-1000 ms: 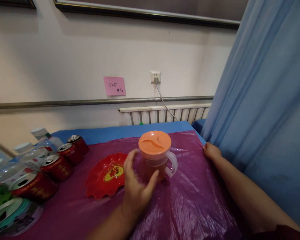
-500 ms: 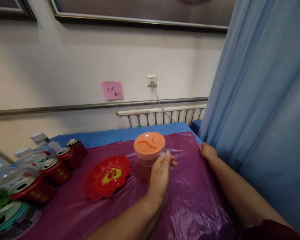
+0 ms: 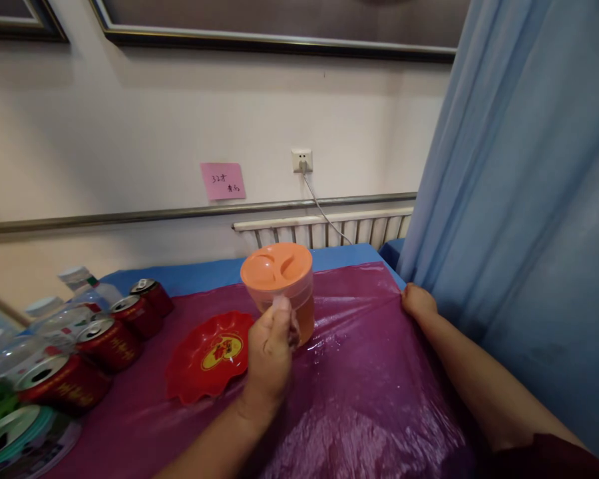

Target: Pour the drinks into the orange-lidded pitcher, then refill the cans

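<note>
My left hand (image 3: 273,342) is wrapped round the handle of a clear plastic pitcher (image 3: 305,318) with an orange lid (image 3: 278,266) and amber liquid inside. The handle points towards me. Whether the pitcher's base touches the table is hard to tell. My right hand (image 3: 418,301) is closed at the right edge of the purple plastic sheet (image 3: 359,372), which creases towards the fingers. Left of the pitcher lies a red plate (image 3: 190,362) with a scalloped rim and a yellow picture, partly behind my left hand.
Several red cans (image 3: 102,342) line the left side, with clear bottles (image 3: 64,322) behind them and a can-shaped container (image 3: 27,442) in front. A blue cloth (image 3: 204,273) shows at the back edge. A blue curtain (image 3: 519,199) hangs at the right; a plugged-in cord (image 3: 324,214) runs down the wall.
My left hand has moved left with the pitcher and turned it, so its handle now faces me instead of right. My right hand has stayed at the sheet's edge.
</note>
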A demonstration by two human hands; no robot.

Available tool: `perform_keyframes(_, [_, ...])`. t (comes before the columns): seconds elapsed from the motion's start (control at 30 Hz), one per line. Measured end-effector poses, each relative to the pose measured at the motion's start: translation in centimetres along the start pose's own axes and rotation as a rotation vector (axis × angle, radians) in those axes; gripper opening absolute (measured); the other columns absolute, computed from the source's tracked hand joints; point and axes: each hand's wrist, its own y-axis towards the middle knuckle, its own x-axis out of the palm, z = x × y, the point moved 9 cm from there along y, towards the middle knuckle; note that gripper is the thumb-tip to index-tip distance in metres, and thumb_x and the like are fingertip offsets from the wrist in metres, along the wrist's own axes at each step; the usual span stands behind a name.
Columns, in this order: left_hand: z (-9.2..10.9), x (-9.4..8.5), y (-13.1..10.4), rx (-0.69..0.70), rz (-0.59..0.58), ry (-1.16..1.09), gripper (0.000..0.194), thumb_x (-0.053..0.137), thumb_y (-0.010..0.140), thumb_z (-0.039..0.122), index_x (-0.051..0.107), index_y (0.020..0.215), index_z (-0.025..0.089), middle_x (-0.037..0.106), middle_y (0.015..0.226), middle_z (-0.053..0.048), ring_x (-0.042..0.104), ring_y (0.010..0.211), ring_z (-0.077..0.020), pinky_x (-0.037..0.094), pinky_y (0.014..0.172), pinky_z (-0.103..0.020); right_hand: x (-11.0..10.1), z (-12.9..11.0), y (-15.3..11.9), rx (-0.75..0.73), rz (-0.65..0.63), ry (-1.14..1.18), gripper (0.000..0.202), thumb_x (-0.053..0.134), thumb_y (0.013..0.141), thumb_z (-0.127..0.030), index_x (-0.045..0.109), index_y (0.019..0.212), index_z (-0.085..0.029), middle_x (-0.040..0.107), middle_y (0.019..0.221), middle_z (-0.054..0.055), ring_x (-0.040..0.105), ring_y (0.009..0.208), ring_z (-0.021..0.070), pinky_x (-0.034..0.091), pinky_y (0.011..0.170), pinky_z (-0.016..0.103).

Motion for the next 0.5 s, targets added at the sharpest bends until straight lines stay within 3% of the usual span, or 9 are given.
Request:
perform_keyframes(0.13, [1.5, -1.1, 0.4, 0.045, -0.007, 0.033, 0.06, 0.058, 0.088, 0.069, 0.038, 0.056, 0.023, 0.032, 0.051, 0.007, 0.028, 0.046, -0.0088, 0.027, 0.045, -0.023, -0.1, 1.0, 0.5, 0.031, -0.018, 0.004, 0.036, 0.064, 0.099, -0.039, 0.061, 0.13, -0.019, 0.062, 0.131, 0.01, 0.065, 0.109, 0.023, 0.057, 0.092, 0.045])
perform_keyframes(0.3, [1.0, -2.6, 0.0, 0.006, 0.024, 0.031, 0.057, 0.057, 0.092, 0.063, 0.038, 0.055, 0.023, 0.031, 0.051, 0.007, 0.028, 0.046, -0.0097, 0.027, 0.045, -0.024, -2.0, 2.2, 0.8, 0.063, 0.07, -0.005, 0.036, 0.063, 0.099, -0.039, 0.061, 0.13, -0.02, 0.062, 0.131, 0.01, 0.065, 0.109, 0.0229, 0.057, 0.092, 0.044])
perform_keyframes(0.4, [0.7, -3.2, -0.3, -0.002, 0.016, 0.02, 0.057, 0.056, 0.093, 0.062, 0.04, 0.055, 0.023, 0.031, 0.051, 0.007, 0.027, 0.047, -0.0106, 0.029, 0.046, -0.025, -3.0, -0.8, 0.9, -0.111, 0.151, -0.005, 0.037, 0.063, 0.099, -0.039, 0.061, 0.131, -0.02, 0.061, 0.134, 0.01, 0.064, 0.112, 0.0238, 0.056, 0.094, 0.046])
perform_keyframes(0.5, [0.1, -3.5, -0.5, -0.04, -0.012, 0.013, 0.058, 0.055, 0.094, 0.063, 0.038, 0.055, 0.023, 0.03, 0.05, 0.007, 0.027, 0.048, -0.0112, 0.029, 0.046, -0.026, -2.1, -5.4, 0.8, -0.329, 0.143, -0.004, 0.038, 0.064, 0.099, -0.039, 0.06, 0.132, -0.02, 0.061, 0.134, 0.01, 0.064, 0.112, 0.0243, 0.056, 0.094, 0.047])
